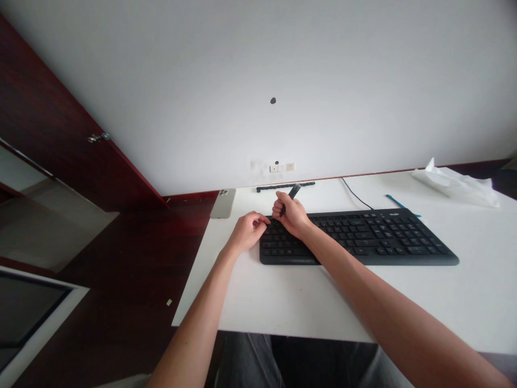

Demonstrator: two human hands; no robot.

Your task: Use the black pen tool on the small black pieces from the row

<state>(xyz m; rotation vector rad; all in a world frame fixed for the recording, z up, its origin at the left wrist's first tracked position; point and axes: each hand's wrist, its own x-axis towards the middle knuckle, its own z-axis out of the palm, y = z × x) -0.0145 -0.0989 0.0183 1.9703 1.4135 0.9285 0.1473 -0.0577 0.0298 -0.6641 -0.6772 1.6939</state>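
Note:
A black keyboard (363, 235) lies on the white table, its left end under my hands. My right hand (291, 214) is closed in a fist around a short dark stick-like tool (295, 191). The tool's paler end points up; its lower end is hidden by the fist and its kind is unclear. At the keyboard's upper left corner, my left hand (248, 230) has its thumb and forefinger pinched together, touching the keys. Whatever may be between those fingertips is too small to make out.
A phone (223, 203) lies at the table's left edge. Along the back is a dark knobbly strip (285, 187). A black cable (357, 195) runs behind the keyboard, near a thin blue stick (395, 201). A white plastic bag (456, 186) sits at the back right.

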